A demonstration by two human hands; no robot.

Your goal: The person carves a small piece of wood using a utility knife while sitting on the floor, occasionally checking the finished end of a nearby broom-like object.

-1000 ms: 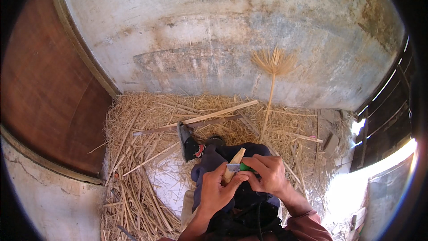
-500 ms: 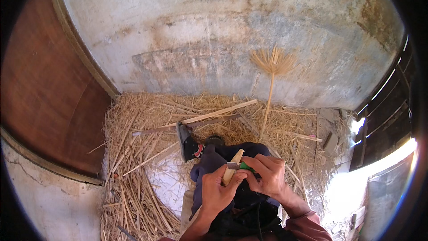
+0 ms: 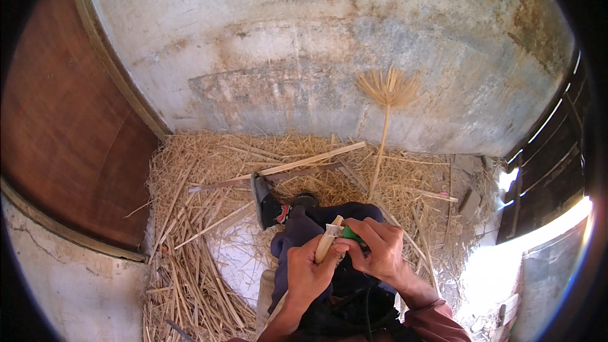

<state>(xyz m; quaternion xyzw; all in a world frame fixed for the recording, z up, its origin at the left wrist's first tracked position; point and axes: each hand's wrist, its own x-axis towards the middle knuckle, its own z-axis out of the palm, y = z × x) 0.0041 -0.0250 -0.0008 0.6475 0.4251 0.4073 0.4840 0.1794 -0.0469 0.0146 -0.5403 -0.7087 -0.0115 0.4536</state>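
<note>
In front of my lap, my left hand is closed around a short, pale piece of split wood or bamboo, which points up and away from me. My right hand grips a small knife by its green handle. The blade lies across the wood near its far end and catches the light. My right thumb rests close beside the left one. The lower end of the wood is hidden in my left palm.
Shavings and long strips cover the floor around my shoe and dark trouser legs. A splayed bamboo rake or broom leans on the stained wall. At left is a brown wooden panel; bright light enters at lower right.
The knife blade has shifted slightly up along the wood toward its far end and turned to shine brighter. The wood's tip sits a little lower. My left hand has barely moved.
</note>
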